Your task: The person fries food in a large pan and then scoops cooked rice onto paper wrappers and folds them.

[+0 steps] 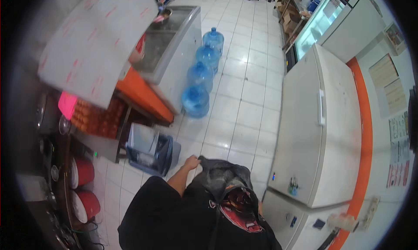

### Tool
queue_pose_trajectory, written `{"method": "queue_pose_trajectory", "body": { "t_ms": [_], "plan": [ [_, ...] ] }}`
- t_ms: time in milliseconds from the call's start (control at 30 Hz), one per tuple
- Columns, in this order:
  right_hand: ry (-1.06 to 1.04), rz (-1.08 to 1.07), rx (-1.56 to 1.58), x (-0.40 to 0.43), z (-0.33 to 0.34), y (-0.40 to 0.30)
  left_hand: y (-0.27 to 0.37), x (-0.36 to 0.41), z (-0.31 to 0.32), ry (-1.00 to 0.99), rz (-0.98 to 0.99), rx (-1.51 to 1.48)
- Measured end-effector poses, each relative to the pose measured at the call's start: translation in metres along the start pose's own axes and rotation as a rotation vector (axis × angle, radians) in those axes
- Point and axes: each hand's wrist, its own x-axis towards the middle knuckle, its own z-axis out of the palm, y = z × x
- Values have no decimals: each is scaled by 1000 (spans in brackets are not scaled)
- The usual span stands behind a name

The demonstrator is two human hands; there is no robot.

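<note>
My left hand (192, 162) pinches the upper left corner of a dark grey cloth (225, 175), which hangs in front of my body. The cloth is crumpled and spreads to the right over my black shirt (156, 214), which bears a red and dark print. Of my right hand, only a small strip of skin (260, 208) shows at the right edge of the shirt; cloth hides the rest. Just left of my left hand, a blue-grey plastic bin (148, 160) with a pale container in it stands on the floor.
Several blue water jugs (195, 101) stand in a row beside a white chest freezer (183, 51). On the right is a tall white refrigerator (298, 126). Trays of eggs (98, 119) and red buckets (89, 206) are at the left. A white-tiled floor (240, 113) runs between them.
</note>
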Motion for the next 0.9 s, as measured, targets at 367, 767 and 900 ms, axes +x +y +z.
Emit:
{"method": "queue_pose_trajectory", "body": {
  "t_ms": [367, 767, 900],
  "plan": [
    [69, 4, -128, 260, -115, -164, 314, 218, -61, 37, 179, 10],
    [-156, -17, 24, 640, -161, -607, 375, 350, -74, -15, -409, -165],
    [-189, -30, 64, 714, -135, -693, 428, 432, -114, -52, -401, 14]
  ]
}}
